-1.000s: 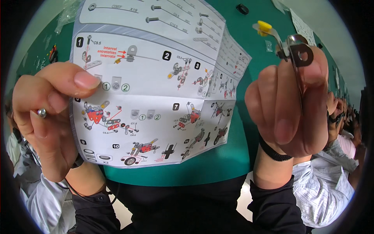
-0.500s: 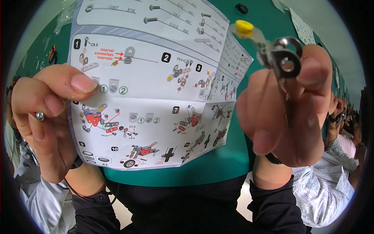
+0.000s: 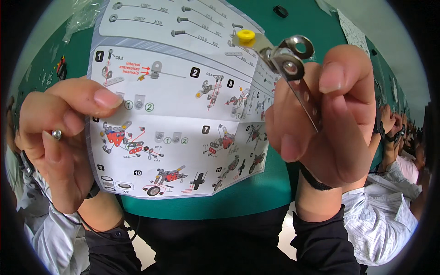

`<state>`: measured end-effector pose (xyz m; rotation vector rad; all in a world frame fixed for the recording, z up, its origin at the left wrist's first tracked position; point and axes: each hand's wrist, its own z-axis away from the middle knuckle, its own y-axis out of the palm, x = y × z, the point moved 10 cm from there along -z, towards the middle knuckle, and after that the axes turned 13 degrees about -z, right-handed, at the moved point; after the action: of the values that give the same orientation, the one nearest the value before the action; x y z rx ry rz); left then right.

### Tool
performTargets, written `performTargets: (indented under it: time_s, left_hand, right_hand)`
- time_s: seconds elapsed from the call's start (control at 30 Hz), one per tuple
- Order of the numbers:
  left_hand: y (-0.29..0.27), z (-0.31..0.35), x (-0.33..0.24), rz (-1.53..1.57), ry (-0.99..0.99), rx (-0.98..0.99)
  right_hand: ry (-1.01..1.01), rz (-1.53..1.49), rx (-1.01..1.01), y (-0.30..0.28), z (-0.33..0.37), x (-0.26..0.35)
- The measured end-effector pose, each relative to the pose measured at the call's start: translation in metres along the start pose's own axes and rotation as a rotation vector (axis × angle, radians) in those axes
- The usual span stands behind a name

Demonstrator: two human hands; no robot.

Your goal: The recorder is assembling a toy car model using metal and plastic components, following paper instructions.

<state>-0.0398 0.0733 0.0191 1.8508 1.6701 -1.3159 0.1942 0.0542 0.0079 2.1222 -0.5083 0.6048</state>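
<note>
A creased paper instruction sheet [image 3: 183,114] with printed assembly diagrams is held up by my left hand [image 3: 68,110], its thumb and fingers closed on the left edge. Between the lower fingers of that same hand sits a small silver screw [image 3: 56,134]. My right hand [image 3: 341,119] grips a metal toy-model assembly [image 3: 293,68] in front of the sheet's right side. The assembly has a long strip with holes, rounded brackets and a yellow round piece [image 3: 246,37] at its far left end. The strip's lower end is hidden among my right fingers.
Underneath is a green table [image 3: 201,208]. A small black ring [image 3: 280,11] lies at the far side, with a white sheet [image 3: 353,32] to its right. Far left are a clear plastic bag [image 3: 85,20] and a red-and-black item [image 3: 61,68]. Another person's striped sleeve [image 3: 380,220] is at right.
My right hand has moved left with the metal assembly, which now overlaps the sheet and looks sharper. The sheet and my left hand have shifted slightly right.
</note>
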Motion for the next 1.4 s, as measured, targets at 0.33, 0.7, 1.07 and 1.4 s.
performTargets:
  time_s: [0.33, 0.7, 1.07, 1.4]
  left_hand:
    - [0.004, 0.001, 0.002, 0.087, 0.028, 0.029]
    - [-0.003, 0.001, -0.002, 0.124, 0.035, -0.121]
    - [0.001, -0.002, -0.004, 0.194, 0.100, -0.087]
    - [-0.002, 0.003, -0.002, 0.125, 0.048, -0.115]
  right_hand:
    - [0.075, 0.131, 0.020, 0.000, -0.003, 0.004]
    - [-0.013, 0.384, -0.028, -0.013, -0.006, 0.027]
    - [-0.252, 0.946, -0.150, -0.028, -0.007, 0.023]
    - [-0.213, 1.268, -0.299, -0.055, -0.002, 0.023]
